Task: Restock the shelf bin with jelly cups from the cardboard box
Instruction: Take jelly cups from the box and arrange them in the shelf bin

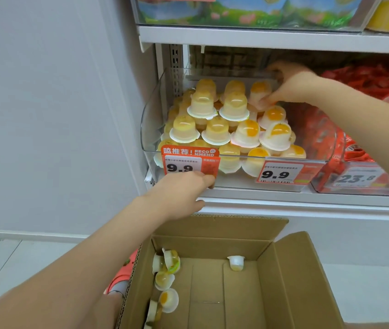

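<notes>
Landmark: clear plastic shelf bin (152,119), on the middle shelf, piled with jelly cups set dome-up.
Right hand (290,87): reaches over the bin's rear right corner; fingertips pinch the rim of one jelly cup (260,91) with an orange centre, at the back right of the pile.
Left hand (184,191): at the bin's front left corner, below the orange price tag (189,162) reading 9.9; fingers curl against the bin's lower front edge. Whether they grip it cannot be told.
Bin contents: pale yellow cups fill the left side; white cups with orange centres fill the right side.
Second price tag (281,173): on the bin's front right, also reading 9.9.
Cardboard box (307,276): below the bin, flaps open.
Remaining jelly cups (166,276): several lie along the box's left wall; one cup (236,262) stands at its back wall.
Neighbouring bin (359,176): right of the shelf bin, holding red packets.
</notes>
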The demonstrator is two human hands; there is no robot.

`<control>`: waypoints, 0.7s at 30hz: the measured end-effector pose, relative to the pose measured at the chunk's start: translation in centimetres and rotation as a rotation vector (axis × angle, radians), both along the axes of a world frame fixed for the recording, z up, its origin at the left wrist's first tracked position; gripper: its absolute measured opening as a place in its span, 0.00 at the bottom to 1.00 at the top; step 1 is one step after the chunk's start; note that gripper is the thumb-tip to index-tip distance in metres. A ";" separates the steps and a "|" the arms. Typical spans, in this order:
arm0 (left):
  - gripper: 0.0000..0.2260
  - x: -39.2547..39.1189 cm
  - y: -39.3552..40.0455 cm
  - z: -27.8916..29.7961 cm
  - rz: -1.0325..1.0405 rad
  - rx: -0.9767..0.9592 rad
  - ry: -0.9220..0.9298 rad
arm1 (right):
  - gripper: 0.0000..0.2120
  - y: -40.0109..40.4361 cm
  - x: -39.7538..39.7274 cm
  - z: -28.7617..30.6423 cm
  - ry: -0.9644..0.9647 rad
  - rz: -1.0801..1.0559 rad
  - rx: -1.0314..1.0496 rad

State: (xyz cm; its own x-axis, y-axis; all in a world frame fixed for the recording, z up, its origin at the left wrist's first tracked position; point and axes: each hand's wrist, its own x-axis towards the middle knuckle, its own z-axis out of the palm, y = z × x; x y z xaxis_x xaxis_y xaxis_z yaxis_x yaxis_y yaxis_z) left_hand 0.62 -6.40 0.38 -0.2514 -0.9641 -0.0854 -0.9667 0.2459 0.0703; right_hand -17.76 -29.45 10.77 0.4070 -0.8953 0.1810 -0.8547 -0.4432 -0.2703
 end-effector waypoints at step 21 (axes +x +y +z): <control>0.15 -0.1 7.7 -27.4 0.329 0.827 -0.171 | 0.20 25.6 -5.4 -39.1 0.426 0.163 0.966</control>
